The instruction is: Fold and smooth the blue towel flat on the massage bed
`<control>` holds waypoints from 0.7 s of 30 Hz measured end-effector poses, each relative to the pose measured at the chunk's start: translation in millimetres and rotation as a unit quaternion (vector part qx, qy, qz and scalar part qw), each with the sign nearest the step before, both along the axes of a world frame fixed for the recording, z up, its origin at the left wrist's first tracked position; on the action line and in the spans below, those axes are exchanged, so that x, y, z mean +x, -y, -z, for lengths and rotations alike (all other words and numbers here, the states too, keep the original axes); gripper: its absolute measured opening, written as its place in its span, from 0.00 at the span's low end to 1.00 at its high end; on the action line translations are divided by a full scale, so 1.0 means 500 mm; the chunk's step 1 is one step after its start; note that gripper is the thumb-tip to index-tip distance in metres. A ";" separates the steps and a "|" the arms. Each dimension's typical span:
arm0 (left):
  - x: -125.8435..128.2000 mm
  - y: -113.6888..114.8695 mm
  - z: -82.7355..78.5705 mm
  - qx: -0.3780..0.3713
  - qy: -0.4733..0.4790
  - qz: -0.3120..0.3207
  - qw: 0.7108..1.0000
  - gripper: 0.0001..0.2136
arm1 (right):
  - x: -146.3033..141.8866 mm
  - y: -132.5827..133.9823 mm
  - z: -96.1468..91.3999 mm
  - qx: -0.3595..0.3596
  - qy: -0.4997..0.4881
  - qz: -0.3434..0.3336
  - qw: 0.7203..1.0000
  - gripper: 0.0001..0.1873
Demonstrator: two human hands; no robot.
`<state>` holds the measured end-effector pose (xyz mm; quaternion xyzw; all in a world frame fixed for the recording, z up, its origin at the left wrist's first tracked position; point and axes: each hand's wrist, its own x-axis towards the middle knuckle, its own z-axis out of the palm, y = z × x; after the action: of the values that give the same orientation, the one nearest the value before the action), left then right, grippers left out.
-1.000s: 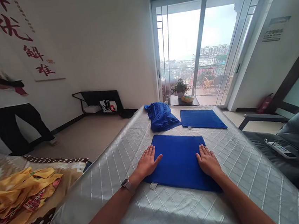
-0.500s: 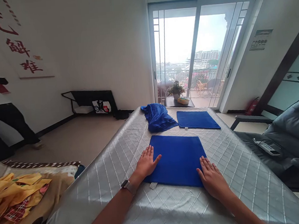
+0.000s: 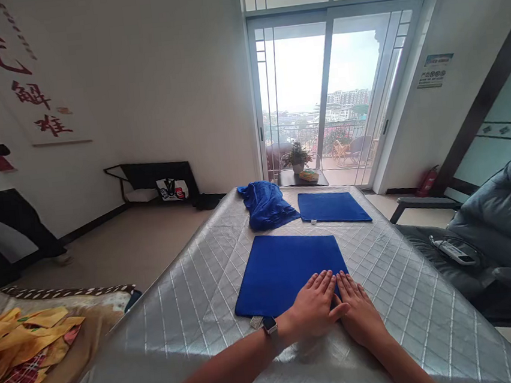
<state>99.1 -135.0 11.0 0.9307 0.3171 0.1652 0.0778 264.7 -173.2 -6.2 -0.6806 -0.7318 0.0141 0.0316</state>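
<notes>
A folded blue cloth (image 3: 285, 267) lies flat on the silver quilted table (image 3: 194, 306) in front of me. My left hand (image 3: 314, 306) rests open on the cloth's near right corner, fingers flat and together. Right beside it, my right hand (image 3: 359, 308) lies open and flat, touching the left hand, at the cloth's right near edge. Farther back a second folded blue cloth (image 3: 331, 206) lies flat, with a crumpled pile of blue cloths (image 3: 266, 204) to its left.
A dark grey recliner (image 3: 490, 235) with a remote (image 3: 453, 251) stands to the right. Yellow fabric (image 3: 21, 346) lies on a patterned surface at the left. A person's dark legs (image 3: 10, 233) stand by the left wall. Glass balcony doors (image 3: 328, 100) are behind the table.
My left hand slid from the cloth's left edge across to the near right corner, meeting my right hand. The right hand drew back toward the near edge. The camera turned slightly.
</notes>
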 end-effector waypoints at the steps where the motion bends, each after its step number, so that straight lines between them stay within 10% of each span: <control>1: 0.017 0.003 0.004 -0.001 0.004 0.009 1.000 0.34 | 0.001 0.001 -0.001 -0.003 0.002 -0.008 1.000 0.31; 6: -0.022 -0.007 0.014 -0.025 -0.021 -0.028 0.999 0.35 | -0.007 0.001 -0.015 -0.019 0.009 0.019 1.000 0.33; 15: -0.297 -0.004 0.019 -0.081 -0.097 -0.242 0.962 0.37 | -0.007 -0.002 0.001 -0.005 -0.002 0.029 1.000 0.35; 21: -0.334 0.020 0.039 -0.066 -0.086 -0.258 0.960 0.38 | -0.004 -0.006 -0.001 -0.015 0.020 0.027 0.999 0.35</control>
<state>-68.2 -145.2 -8.4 0.8208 0.5621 0.0773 0.0661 262.5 -170.4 -5.7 -0.7010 -0.7131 0.0107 0.0075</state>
